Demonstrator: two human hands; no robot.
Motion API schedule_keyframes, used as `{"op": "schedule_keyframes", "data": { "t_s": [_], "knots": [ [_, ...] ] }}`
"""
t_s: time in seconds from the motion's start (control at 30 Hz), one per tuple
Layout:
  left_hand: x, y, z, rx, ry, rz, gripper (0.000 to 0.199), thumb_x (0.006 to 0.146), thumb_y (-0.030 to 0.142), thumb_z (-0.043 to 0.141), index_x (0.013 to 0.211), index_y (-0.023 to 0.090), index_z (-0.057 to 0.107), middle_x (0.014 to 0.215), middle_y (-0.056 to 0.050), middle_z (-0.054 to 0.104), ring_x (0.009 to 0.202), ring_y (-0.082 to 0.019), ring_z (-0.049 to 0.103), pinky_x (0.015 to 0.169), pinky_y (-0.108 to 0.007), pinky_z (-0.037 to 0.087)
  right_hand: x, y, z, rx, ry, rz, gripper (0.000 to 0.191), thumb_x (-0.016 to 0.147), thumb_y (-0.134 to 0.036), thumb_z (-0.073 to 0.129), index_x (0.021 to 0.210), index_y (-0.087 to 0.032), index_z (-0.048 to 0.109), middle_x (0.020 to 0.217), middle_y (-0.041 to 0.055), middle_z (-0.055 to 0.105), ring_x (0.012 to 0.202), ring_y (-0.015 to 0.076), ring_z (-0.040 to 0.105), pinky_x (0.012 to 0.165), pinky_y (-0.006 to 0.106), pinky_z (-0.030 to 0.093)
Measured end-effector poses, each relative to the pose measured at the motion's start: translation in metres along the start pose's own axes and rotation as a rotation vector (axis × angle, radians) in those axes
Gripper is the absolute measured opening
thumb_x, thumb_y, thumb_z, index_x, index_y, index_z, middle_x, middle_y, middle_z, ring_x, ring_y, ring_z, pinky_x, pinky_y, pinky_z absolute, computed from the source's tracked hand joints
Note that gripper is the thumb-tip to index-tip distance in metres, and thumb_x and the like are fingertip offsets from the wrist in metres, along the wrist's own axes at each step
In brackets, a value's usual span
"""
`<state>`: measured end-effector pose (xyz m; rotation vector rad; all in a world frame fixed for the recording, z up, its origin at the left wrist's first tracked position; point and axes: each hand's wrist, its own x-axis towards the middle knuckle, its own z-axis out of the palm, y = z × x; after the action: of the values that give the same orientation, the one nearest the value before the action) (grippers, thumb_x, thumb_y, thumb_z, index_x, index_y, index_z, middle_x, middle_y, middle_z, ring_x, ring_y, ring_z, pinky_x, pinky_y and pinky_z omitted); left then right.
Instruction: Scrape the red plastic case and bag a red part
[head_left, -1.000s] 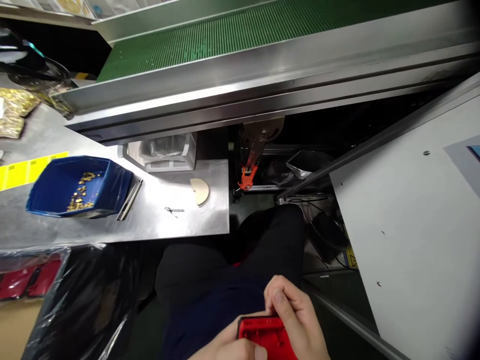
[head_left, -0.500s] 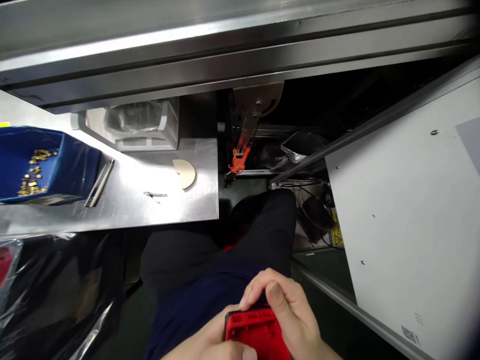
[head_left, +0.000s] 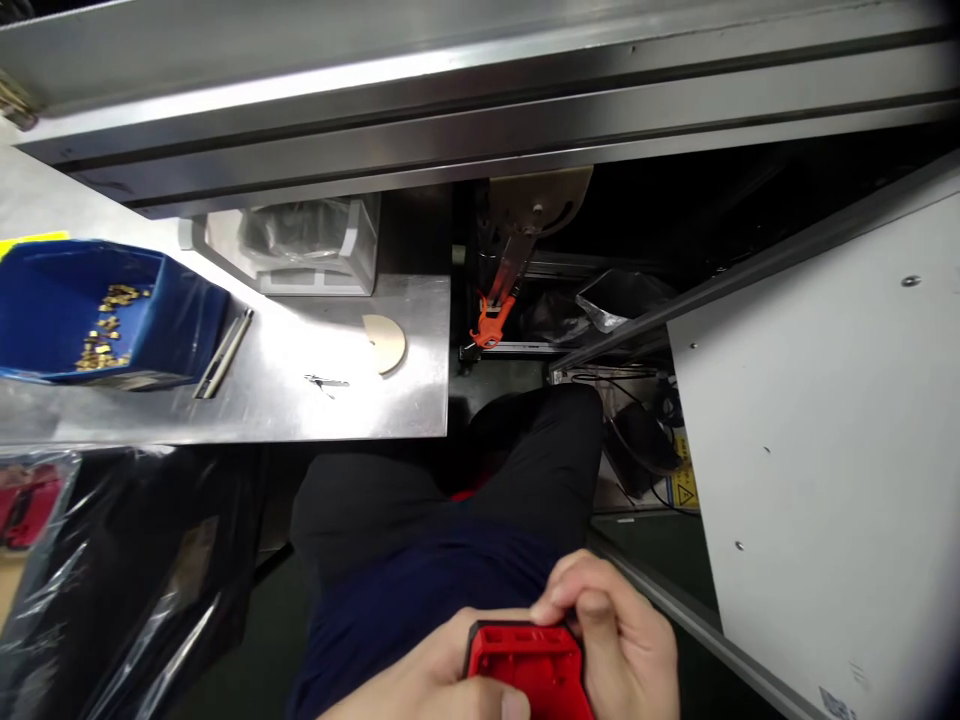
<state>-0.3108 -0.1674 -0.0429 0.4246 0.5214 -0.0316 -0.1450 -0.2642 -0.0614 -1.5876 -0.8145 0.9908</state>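
Note:
A red plastic housing (head_left: 536,668) with a black outer edge sits low in the view, above my lap, its hollow ribbed inside facing up. My left hand (head_left: 450,675) grips its left side, thumb over the near rim and fingers behind the far edge. At the upper right corner, my right hand (head_left: 626,635) is closed, fingertips and thumb bent against the housing's edge. Whether those fingertips pinch some small part there is hidden. The lower end of the housing runs out of the frame.
On the metal bench (head_left: 285,415) stand a blue bin (head_left: 187,325) with brass inserts and a grey bin (head_left: 322,282). Tweezers (head_left: 225,352) and a beige half-disc (head_left: 386,343) lie there. An orange-handled tool (head_left: 493,322) hangs beyond; a white panel (head_left: 832,400) stands right.
The view has shifted slightly left, so most things appear further right. Both hands still hold the red housing; my right fingers have curled more closely at its upper right corner.

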Motion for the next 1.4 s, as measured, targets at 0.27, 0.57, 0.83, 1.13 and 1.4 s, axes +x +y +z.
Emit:
{"op": "schedule_keyframes", "data": {
  "t_s": [0.27,0.57,0.83,1.13,1.4],
  "knots": [
    [-0.002,-0.002,-0.013,0.031,-0.025,-0.015,0.037,0.080,0.043,0.074,0.105,0.017,0.077,0.088,-0.006,0.070,0.073,-0.019,0.058,0.066,-0.026,0.044,0.014,-0.011,-0.013,-0.065,-0.284,0.068,0.049,0.103,-0.060,0.040,0.110,-0.025,0.073,0.097,0.0084,0.074,0.088,0.0213,0.070,0.081,0.035,0.058],
    [-0.006,-0.001,-0.014,0.033,-0.056,-0.047,0.057,0.083,0.044,0.071,0.133,0.019,0.066,0.105,-0.010,0.074,0.090,-0.027,0.065,0.081,-0.035,0.051,0.017,-0.002,-0.018,-0.120,0.009,-0.331,0.031,0.106,-0.033,0.047,0.090,-0.020,0.071,0.068,0.0026,0.066,0.068,0.0172,0.061,0.068,0.034,0.049],
    [-0.010,-0.014,-0.026,0.070,-0.038,-0.058,0.059,0.084,0.048,0.072,0.135,0.020,0.064,0.109,-0.010,0.074,0.095,-0.029,0.067,0.082,-0.036,0.051,0.030,-0.006,-0.022,-0.148,-0.150,-0.415,0.033,0.106,-0.032,0.046,0.096,-0.021,0.075,0.063,0.0016,0.072,0.063,0.0174,0.069,0.067,0.034,0.056],
    [-0.007,-0.006,-0.015,-0.044,0.045,0.132,0.054,0.086,0.054,0.068,0.122,0.015,0.073,0.106,-0.013,0.074,0.096,-0.028,0.066,0.086,-0.035,0.048,0.035,0.007,-0.032,-0.273,-0.385,-0.285,0.052,0.101,-0.062,0.042,0.094,-0.023,0.077,0.075,0.0072,0.075,0.070,0.0221,0.072,0.068,0.035,0.060],
    [-0.035,-0.023,-0.048,-0.141,0.287,0.314,0.072,0.093,0.066,0.051,0.140,0.012,0.059,0.114,-0.023,0.075,0.104,-0.036,0.070,0.099,-0.052,0.050,0.128,0.028,0.072,-0.737,-0.435,-0.219,0.025,0.106,-0.030,0.045,0.100,-0.020,0.067,0.096,0.0039,0.071,0.083,0.0152,0.068,0.076,0.026,0.054]
  ]
}}
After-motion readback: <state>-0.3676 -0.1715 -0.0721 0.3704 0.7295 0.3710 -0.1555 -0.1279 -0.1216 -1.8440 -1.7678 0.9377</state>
